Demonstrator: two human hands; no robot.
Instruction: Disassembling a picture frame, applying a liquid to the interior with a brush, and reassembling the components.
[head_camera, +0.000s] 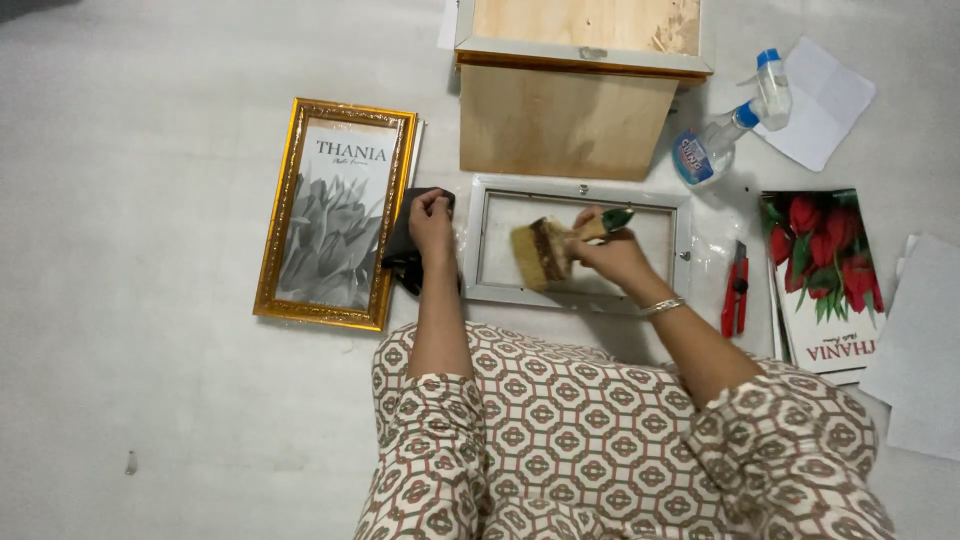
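I am brushing the silver frame (478, 240), right hand (610, 255) clamped on the brush (545, 250), left hand (432, 222) at nine o'clock gripping the dark cloth (400, 245), with the far rail needing sweeping next.

brush (541, 250) over frame (578, 297), box (560, 120) behind

Framing workshop; gilt frame (335, 213), prints, wooden box (565, 118) on floor.

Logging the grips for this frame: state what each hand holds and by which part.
The right hand grips a wide paintbrush by its handle, bristles over the silver picture frame. The left hand presses on a dark cloth; its grip cannot be told.
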